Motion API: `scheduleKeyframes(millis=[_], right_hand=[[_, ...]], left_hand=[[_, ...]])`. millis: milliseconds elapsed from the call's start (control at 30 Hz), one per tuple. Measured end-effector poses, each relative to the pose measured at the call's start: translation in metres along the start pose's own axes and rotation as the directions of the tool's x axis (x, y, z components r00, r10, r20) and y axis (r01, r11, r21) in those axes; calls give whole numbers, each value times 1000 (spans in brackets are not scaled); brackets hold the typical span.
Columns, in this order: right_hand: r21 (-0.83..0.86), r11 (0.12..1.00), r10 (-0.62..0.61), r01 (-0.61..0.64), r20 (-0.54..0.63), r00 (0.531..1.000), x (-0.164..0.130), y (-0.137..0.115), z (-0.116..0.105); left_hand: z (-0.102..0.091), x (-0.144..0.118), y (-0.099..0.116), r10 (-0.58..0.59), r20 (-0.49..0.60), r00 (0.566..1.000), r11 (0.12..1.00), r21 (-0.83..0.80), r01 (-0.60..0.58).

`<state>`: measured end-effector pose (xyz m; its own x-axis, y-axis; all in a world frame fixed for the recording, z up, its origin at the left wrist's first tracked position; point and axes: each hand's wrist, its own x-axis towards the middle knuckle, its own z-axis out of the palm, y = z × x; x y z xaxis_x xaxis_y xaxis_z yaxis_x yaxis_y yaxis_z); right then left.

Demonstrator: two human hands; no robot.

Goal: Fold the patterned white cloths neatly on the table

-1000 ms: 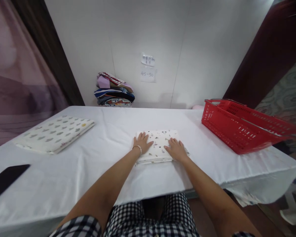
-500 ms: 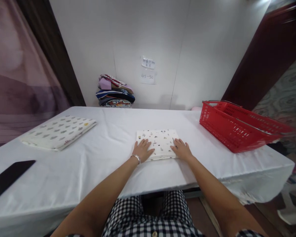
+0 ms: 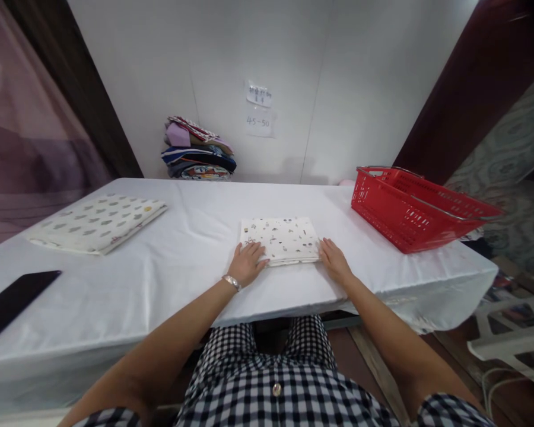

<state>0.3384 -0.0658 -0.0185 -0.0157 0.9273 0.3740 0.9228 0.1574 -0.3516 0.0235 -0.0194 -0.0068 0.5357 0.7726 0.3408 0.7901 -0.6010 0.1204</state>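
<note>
A folded white cloth (image 3: 289, 237) with small printed figures lies flat on the white-covered table in front of me. My left hand (image 3: 248, 264) rests on its near left corner, fingers stretched out and palm down. At the right edge of the cloth is my right hand (image 3: 333, 260), its fingers extended alongside that edge. Neither hand grips the fabric. Farther left lies another folded white cloth (image 3: 98, 222) with grey heart-like prints and one yellow one.
A red plastic basket (image 3: 409, 219) with metal handles stands at the table's right end. Folded fabrics are stacked (image 3: 199, 151) against the back wall. A dark flat object (image 3: 20, 302) lies at the left front. Paper signs (image 3: 258, 121) hang on the wall.
My right hand has slid off the top of the cloth to its right edge. The left hand has shifted slightly toward the near left corner. The camera view has tilted down.
</note>
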Motion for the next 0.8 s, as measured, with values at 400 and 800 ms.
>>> scheduleKeyframes(millis=[400,800], right_hand=[[-343,827,-343,445,318,884,9,-13,-14],[-442,758,-336,480,367,868,25,-30,-18]], left_hand=[[-7,2,10,173,74,982,967,174,-183],[-6,18,25,63,188,980,952,285,-115]])
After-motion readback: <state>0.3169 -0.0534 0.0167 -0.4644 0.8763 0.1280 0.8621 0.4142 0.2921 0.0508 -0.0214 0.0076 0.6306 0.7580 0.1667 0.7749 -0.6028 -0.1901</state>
